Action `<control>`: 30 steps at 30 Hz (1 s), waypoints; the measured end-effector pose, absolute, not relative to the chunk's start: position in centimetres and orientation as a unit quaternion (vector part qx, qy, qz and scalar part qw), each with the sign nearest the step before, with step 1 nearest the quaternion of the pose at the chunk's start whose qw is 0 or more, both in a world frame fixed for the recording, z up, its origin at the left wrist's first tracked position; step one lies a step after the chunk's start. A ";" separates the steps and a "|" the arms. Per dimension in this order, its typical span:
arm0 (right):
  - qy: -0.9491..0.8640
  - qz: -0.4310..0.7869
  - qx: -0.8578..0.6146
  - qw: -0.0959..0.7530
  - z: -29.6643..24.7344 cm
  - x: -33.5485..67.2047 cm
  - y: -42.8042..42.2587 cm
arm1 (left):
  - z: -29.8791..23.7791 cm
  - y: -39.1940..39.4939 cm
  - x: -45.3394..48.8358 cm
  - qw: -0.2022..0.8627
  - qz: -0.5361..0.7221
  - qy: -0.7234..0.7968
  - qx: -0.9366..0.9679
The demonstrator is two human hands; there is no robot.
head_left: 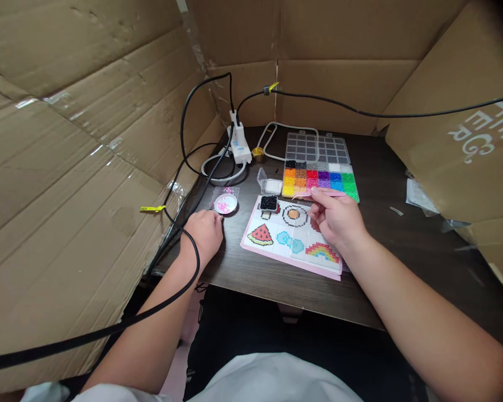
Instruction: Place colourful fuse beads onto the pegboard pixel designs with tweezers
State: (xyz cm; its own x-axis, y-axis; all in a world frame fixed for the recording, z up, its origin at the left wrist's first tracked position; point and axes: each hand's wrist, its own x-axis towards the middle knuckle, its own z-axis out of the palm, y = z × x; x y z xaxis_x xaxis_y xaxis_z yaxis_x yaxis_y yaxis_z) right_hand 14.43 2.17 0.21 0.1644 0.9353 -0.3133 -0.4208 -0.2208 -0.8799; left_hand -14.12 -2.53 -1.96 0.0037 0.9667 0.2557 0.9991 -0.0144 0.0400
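My right hand (pixel 335 215) pinches a pair of pink tweezers (pixel 327 193), held over the pattern sheet with the tips pointing left. The pattern sheet (pixel 291 262) has pixel pictures on it, among them a watermelon, a bow and a rainbow. On its upper left corner stands a small tub of black beads (pixel 269 203). My left hand (pixel 205 230) rests on the table with curled fingers, close beside a small white round dish (pixel 226 205) with pink and white beads. Whatever its fingers hold, if anything, is hidden. A clear pegboard (pixel 237 191) lies partly under the dish.
Behind the sheet, a divided bead box (pixel 318 177) lies open, filled with many colours. Near it are a small lidded container (pixel 272 186), a gold cup (pixel 257 154) and a power strip (pixel 238 142). A black cable (pixel 188 285) crosses above my left forearm. Cardboard walls (pixel 327 84) surround the table.
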 end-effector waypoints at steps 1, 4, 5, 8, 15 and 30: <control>-0.253 0.596 -0.508 0.568 0.2 14.4 2.2 | -1.9 -2.5 -14.1 0.076 -0.099 -0.700 -0.703; -0.249 0.595 -0.508 0.571 0.2 14.4 2.1 | -1.9 -2.6 -13.9 0.075 -0.084 -0.704 -0.701; -0.246 0.595 -0.508 0.572 0.3 14.4 2.1 | -1.9 -2.6 -13.9 0.074 -0.083 -0.705 -0.700; -0.236 0.598 -0.515 0.567 0.3 14.5 2.1 | -2.0 -2.6 -13.9 0.069 -0.094 -0.708 -0.697; -0.255 0.598 -0.500 0.572 0.1 14.4 2.1 | -1.9 -2.2 -14.2 0.046 -0.188 -0.706 -0.681; -0.252 0.600 -0.512 0.561 0.2 14.5 2.1 | -1.4 -0.4 -13.7 0.027 -0.222 -0.707 -0.671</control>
